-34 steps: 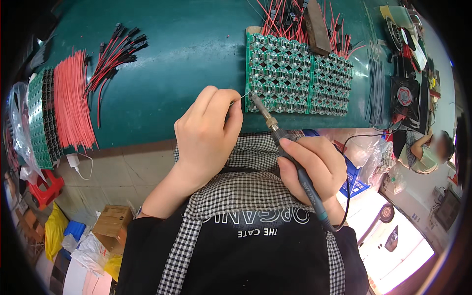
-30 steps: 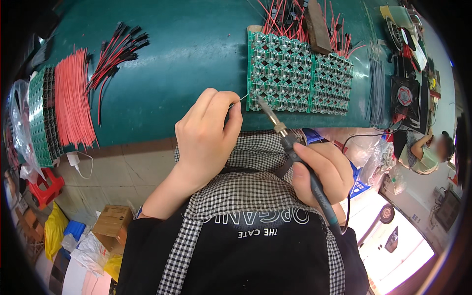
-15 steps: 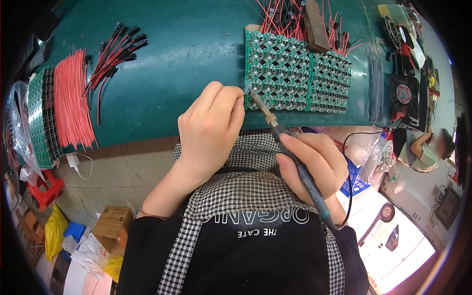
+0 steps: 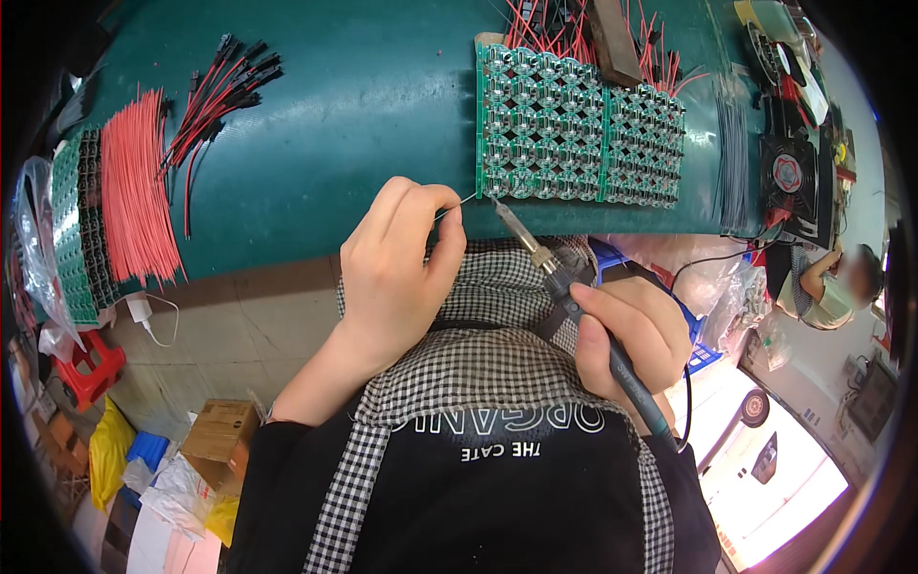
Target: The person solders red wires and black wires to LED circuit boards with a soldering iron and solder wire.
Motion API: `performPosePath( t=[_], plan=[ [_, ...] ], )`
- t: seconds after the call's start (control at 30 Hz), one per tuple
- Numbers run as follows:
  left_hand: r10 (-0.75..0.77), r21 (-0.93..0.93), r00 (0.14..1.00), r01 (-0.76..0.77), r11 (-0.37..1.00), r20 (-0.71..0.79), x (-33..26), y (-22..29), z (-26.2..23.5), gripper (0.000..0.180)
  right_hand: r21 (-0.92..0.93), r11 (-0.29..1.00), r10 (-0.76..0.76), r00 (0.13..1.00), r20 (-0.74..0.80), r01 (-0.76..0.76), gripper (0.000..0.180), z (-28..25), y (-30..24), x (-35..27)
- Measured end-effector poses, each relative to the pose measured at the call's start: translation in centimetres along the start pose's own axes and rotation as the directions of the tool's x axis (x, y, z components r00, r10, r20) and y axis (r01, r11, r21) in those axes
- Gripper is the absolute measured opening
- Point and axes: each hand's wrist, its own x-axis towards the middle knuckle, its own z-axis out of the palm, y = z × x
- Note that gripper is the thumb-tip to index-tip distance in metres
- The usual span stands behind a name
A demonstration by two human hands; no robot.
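Soldering iron [image 4: 562, 295] and left hand [image 4: 394, 258] shifted toward the near edge of the green circuit panels [image 4: 542, 124]

Half a second ago the iron's tip stood further in along the left side; now it is at the near-left corner. The whole view has shifted slightly too, so I discount small moves elsewhere.

Green bench [image 4: 354, 105]: spans the far side. The panels lie side by side on it, right of centre, close to its near edge. Red wire bundle [image 4: 143, 187]: far left, well apart from the work.

Left hand: thumb and forefinger pinch a thin wire, other fingers curled, just left of the panels. Right hand [image 4: 631, 330]: grips the iron like a pen, nearer and to the right. The hands are apart.

Brown bar [image 4: 614, 43]: lies at the panels' far edge, over red leads. It may be their only weight; a hard push at the near corner could, I judge, make them skid or swing.

Iron: tip points far and left; contact with the panel cannot be told. It is near the left fingertips, so a slip could burn them. Lingering heat could damage a pad.

Thin wire [image 4: 468, 200]: spans fingertips to corner. A short end would draw the fingers closer to the heat; an unsteady feed could bridge neighbouring joints.
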Motion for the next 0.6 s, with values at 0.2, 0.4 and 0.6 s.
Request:
performPosePath(
  t=[0.2,0.4,0.6],
  plan=[
    [-0.012,0.011,1.0,0.012,1.0,0.023,0.25,0.3,0.31,0.014,0.018,1.0,0.013,1.0,-0.021,-0.013,0.023,0.47,0.14,0.14],
    [-0.02,0.017,1.0,0.02,1.0,0.019,0.41,0.32,0.61,0.014,-0.027,1.0,-0.001,1.0,0.006,0.001,0.026,0.63,-0.02,0.13],
    [-0.041,0.032,0.998,0.04,0.999,0.041,0.55,0.36,0.57,0.01,-0.109,0.991,-0.06,0.993,0.103,0.071,0.031,0.52,-0.51,0.6]
  ],
)
